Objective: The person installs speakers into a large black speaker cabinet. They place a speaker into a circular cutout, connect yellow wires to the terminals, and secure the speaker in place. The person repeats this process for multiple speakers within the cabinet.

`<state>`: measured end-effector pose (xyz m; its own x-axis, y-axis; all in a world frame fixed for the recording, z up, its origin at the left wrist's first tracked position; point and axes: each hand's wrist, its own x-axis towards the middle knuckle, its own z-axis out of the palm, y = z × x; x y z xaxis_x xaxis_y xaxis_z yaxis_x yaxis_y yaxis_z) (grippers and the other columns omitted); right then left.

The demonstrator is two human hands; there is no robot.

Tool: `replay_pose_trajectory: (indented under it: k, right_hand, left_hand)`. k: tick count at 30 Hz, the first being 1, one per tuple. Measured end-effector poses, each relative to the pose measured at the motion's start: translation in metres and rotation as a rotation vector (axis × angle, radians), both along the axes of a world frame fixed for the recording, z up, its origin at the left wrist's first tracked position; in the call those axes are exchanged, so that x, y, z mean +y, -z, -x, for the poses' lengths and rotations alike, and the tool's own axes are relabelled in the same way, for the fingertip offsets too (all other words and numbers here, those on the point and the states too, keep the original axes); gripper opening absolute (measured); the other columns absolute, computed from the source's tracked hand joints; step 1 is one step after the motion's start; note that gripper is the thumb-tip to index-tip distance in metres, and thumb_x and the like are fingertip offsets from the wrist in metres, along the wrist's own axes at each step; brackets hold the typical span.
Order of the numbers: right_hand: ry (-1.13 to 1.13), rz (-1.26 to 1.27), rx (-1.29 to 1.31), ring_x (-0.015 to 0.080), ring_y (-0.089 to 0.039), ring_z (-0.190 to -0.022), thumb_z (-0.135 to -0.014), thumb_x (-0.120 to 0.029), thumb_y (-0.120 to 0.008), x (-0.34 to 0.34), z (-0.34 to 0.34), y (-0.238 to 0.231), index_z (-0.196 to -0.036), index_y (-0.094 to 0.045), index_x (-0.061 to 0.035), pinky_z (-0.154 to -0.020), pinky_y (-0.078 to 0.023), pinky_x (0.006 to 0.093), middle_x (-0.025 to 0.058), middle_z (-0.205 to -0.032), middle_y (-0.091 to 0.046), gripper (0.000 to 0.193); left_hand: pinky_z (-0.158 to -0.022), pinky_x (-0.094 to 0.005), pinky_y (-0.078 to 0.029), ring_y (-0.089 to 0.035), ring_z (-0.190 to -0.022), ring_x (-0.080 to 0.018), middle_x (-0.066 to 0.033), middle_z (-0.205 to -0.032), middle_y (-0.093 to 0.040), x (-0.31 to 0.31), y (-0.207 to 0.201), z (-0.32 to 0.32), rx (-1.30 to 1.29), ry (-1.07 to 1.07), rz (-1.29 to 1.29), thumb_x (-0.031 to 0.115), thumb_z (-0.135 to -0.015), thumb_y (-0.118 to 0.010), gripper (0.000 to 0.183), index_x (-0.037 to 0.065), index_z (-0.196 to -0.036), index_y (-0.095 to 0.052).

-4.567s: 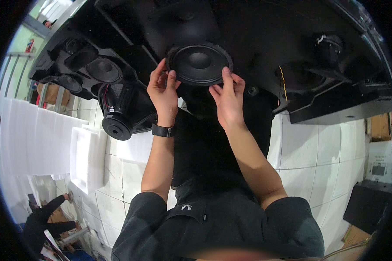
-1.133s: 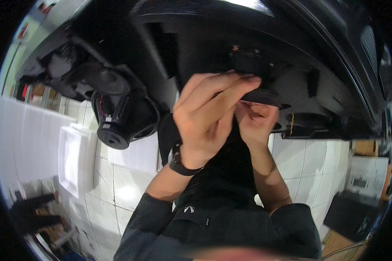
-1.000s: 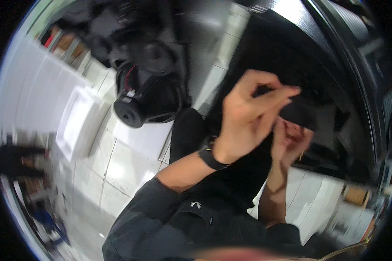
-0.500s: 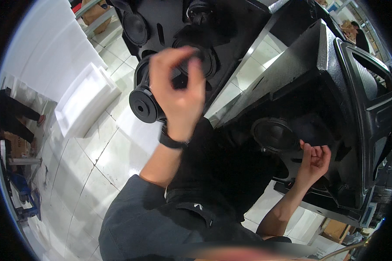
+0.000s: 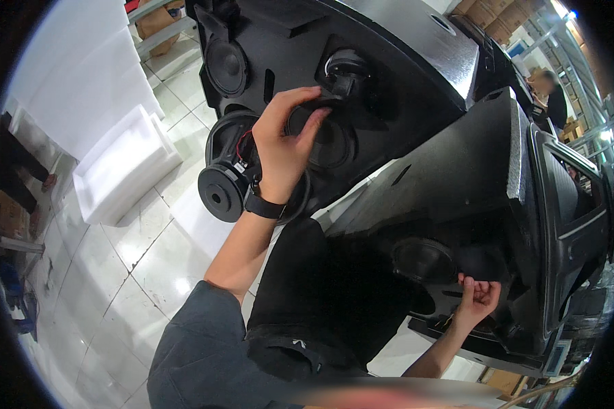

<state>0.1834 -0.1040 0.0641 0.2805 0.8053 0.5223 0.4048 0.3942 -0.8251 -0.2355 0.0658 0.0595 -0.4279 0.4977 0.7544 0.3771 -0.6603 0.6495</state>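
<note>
My left hand (image 5: 282,140) reaches up in front of a black speaker cabinet (image 5: 286,51). Thumb and fingertips curl round a small dark piece that I cannot make out against the black panel. Just beyond them is a driver with a round magnet (image 5: 348,65), in a cut-out. A loose large speaker driver (image 5: 218,192) with a thick disc magnet and a red wire leans beside my left wrist. On the right, my right hand (image 5: 479,296) is closed, fingertips bunched at a second black cabinet (image 5: 443,170), beside its round cone (image 5: 424,260). What those fingertips hold is hidden.
White foam blocks (image 5: 126,163) stand on the tiled floor (image 5: 150,238) at left. Another person's dark-clothed legs (image 5: 20,163) show at the far left. Someone else is at the far right, near metal shelves and cardboard boxes (image 5: 501,17).
The view has shifted, showing more of the left cabinet's top. My left fingertips have come nearer the magnet in the cut-out. My right hand stays by the right cabinet's cone.
</note>
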Motion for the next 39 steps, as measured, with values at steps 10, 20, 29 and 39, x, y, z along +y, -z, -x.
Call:
replay_pose_trajectory:
  k: [10,20,29,39]
  right_hand:
    - [-0.036,0.009,-0.004,0.0115,-0.067,-0.082,-0.091,0.007,-0.067,-0.003,0.0,-0.005,-0.118,-0.056,-0.0013,-0.079,-0.065,0.0378,0.0048,-0.091,-0.066,0.03]
    - [0.019,0.028,-0.036,0.0098,-0.066,-0.082,-0.093,0.005,-0.067,-0.008,0.008,-0.007,-0.128,-0.054,-0.0013,-0.078,-0.062,0.0305,0.0037,-0.093,-0.065,0.038]
    - [0.032,0.051,-0.023,0.0072,-0.061,-0.083,-0.093,0.005,-0.066,-0.01,0.005,-0.004,-0.128,-0.053,-0.0026,-0.079,-0.06,0.0299,-0.0003,-0.092,-0.06,0.038]
    - [0.002,0.039,0.049,0.0161,-0.07,-0.085,-0.09,0.009,-0.068,-0.01,-0.006,0.006,-0.115,-0.057,0.0002,-0.08,-0.064,0.04,0.0106,-0.095,-0.069,0.029]
  left_hand:
    - [-0.101,-0.0329,-0.052,-0.064,-0.117,-0.0193,-0.0132,-0.126,-0.068,0.011,0.006,0.0,-0.209,0.361,0.133,-0.007,-0.089,-0.068,0.025,0.0,-0.111,-0.06]
    - [-0.092,-0.0286,-0.054,-0.068,-0.11,-0.0175,-0.012,-0.123,-0.07,0.009,0.001,-0.014,-0.324,0.316,0.123,-0.008,-0.089,-0.066,0.02,0.001,-0.108,-0.062]
    - [-0.092,-0.0254,-0.052,-0.064,-0.115,-0.0149,-0.0157,-0.129,-0.068,0.017,0.012,-0.011,-0.381,0.438,0.054,-0.008,-0.092,-0.066,0.021,0.002,-0.109,-0.058]
    - [-0.075,-0.02,-0.053,-0.064,-0.086,-0.0067,-0.0077,-0.11,-0.072,0.024,0.011,-0.009,-0.542,0.464,0.143,0.007,-0.094,-0.074,0.023,0.004,-0.111,-0.058]
